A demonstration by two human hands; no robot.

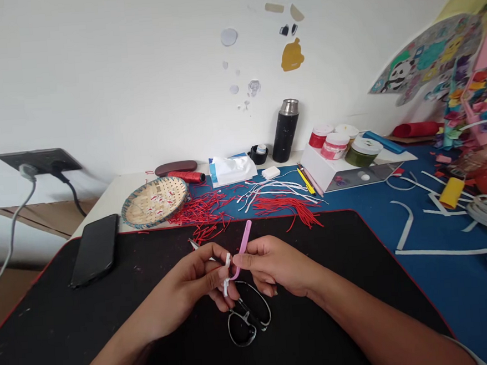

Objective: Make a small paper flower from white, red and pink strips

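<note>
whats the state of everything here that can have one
left hand, shut on a white strip
right hand, pinching a pink strip
pink strip, curved, upper end sticking up
scissors, lying flat under the hands
phone, lying flat, screen dark
black flask, upright, capped
red threads, loose, spread out

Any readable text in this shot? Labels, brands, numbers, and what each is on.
No text can be read with confidence.
White packet: blue print, too small to read.
Red-lidded jar: label too blurred to read.
Green jar: lid marking too small to read.
</note>
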